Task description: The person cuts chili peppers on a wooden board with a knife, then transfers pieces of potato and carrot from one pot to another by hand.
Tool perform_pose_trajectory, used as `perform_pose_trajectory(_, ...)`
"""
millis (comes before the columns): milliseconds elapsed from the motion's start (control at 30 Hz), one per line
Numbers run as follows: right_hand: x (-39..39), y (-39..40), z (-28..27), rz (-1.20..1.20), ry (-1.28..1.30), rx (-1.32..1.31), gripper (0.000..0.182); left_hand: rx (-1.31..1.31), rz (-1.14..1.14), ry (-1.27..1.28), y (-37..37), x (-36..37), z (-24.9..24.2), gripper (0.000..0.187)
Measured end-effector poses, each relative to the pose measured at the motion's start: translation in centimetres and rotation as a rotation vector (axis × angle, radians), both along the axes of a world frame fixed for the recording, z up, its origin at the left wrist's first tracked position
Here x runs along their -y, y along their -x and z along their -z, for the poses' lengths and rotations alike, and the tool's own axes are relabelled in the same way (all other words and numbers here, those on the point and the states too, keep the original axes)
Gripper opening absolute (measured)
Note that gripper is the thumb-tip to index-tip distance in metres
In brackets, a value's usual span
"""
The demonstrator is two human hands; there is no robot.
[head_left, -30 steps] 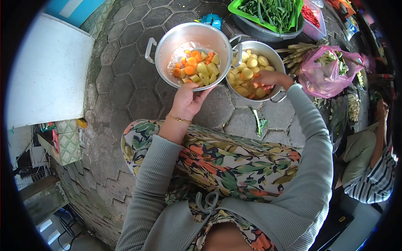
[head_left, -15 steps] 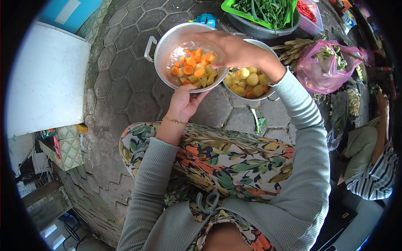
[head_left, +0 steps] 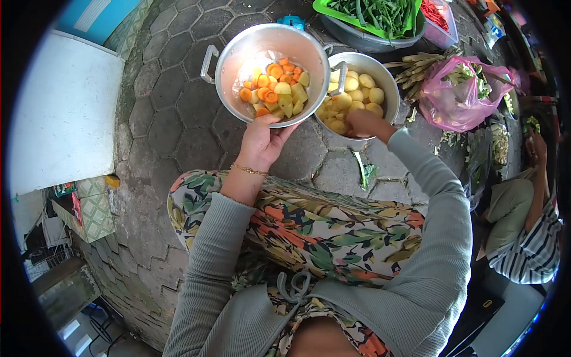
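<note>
My left hand (head_left: 264, 143) grips the near rim of a silver metal pot (head_left: 223, 89), tilting it toward me, with the thumb at the rim. Orange carrot slices (head_left: 275, 74) and chunks of cut potato (head_left: 288, 102) lie in the bottom. To its right stands a second metal pot (head_left: 393, 98), filled with peeled potatoes (head_left: 360, 89). Inside that one, near the close rim, my right hand (head_left: 366, 125) reaches down among the potatoes, fingers curled and partly hidden; I cannot tell what they hold. A metal utensil (head_left: 341, 80) rests on the potatoes at the left.
Behind stand a grey basin (head_left: 357, 40) with a green tray (head_left: 324, 7) of cut leafy greens, and a clear box (head_left: 449, 35) of red chillies. A pink plastic bag (head_left: 440, 113) of vegetables sits at right, near a seated person (head_left: 517, 208). A leaf scrap (head_left: 364, 169) lies on the paving.
My right hand has moved from over the carrot pot down to the right, into the potato pot. My left hand keeps hold of the carrot pot, which has shifted slightly.
</note>
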State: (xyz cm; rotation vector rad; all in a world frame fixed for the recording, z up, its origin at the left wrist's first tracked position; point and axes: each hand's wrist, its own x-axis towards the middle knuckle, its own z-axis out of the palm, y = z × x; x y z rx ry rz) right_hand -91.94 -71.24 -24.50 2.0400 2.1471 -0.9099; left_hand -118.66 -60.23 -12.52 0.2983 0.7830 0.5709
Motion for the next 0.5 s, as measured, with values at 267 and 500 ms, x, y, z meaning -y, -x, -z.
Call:
perform_pose_trajectory(267, -1.8, -0.6, -2.0, -0.009, 0.309, -0.04, 0.022, 0.011, -0.021, 0.042, 0.4, -0.2, -0.7, 0.046)
perform_pose_trajectory(500, -5.3, -3.4, -4.0, 0.636, 0.191, -0.752, 0.029, 0.01, -0.131, 0.18, 1.2, -1.6, 1.9, 0.05)
